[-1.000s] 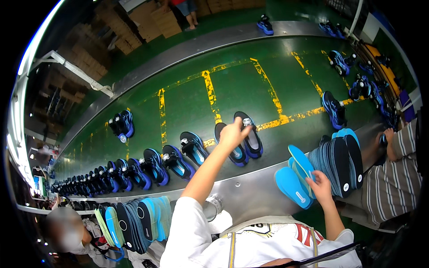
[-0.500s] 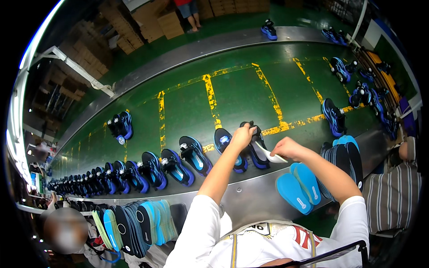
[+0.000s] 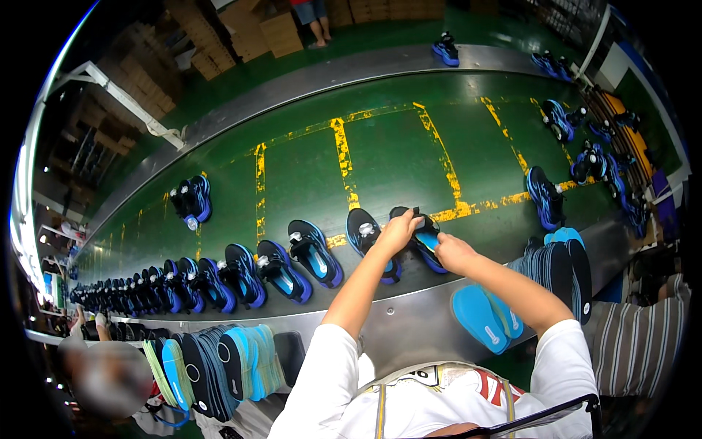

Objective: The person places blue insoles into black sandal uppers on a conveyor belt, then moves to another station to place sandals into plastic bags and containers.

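Observation:
My left hand (image 3: pixel 396 231) is closed on the upper of a black and blue sports shoe (image 3: pixel 434 262), which stands on the green belt close to the metal edge. At the shoe's opening, my right hand (image 3: pixel 454 253) has its fingers closed on an insole (image 3: pixel 428 238). A blue strip of the insole shows inside the shoe; the rest is hidden by the shoe and my fingers. Just left of it stands another sports shoe (image 3: pixel 362 227) with white stuffing in its opening. Loose blue insoles (image 3: pixel 475 318) lie on the metal ledge below my right forearm.
A long row of similar shoes (image 3: pixel 245 274) runs along the belt (image 3: pixel 300 168) to the left. Stacked insoles (image 3: pixel 559 271) stand at the right, with more insole bundles (image 3: pixel 208 373) at lower left. A striped garment (image 3: pixel 636 336) is close on the right.
My right hand has moved left to the shoe's opening, and the insole has slid inside, its pale underside no longer showing. Shoes on the belt have shifted slightly left.

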Action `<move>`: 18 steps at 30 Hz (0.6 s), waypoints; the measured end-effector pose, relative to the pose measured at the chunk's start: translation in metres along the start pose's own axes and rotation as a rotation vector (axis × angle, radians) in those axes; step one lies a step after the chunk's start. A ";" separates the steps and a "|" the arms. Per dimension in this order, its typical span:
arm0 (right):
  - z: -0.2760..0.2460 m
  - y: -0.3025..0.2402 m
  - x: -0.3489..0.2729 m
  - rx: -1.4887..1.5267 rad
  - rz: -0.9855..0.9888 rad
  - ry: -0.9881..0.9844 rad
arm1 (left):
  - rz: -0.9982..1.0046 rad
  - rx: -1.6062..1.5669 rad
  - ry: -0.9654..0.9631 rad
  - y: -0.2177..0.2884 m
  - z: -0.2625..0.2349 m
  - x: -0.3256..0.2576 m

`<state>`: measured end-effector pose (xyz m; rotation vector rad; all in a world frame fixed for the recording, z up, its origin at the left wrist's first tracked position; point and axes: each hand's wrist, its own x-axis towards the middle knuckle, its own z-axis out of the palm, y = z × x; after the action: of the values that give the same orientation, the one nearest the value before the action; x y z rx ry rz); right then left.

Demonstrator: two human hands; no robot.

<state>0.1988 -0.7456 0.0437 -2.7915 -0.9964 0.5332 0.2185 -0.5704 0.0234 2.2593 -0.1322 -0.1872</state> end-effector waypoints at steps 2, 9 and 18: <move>0.016 0.005 0.007 0.052 0.041 0.091 | 0.016 0.015 0.025 -0.001 0.003 -0.002; 0.006 -0.007 -0.008 -0.096 -0.002 0.311 | -0.119 0.101 -0.012 0.012 -0.001 -0.004; -0.018 0.002 0.011 -0.037 0.148 -0.190 | -0.148 -0.212 0.083 0.002 0.023 0.021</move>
<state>0.2147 -0.7405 0.0570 -2.9066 -0.8425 0.8206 0.2353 -0.5929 0.0085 2.0620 0.0958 -0.1770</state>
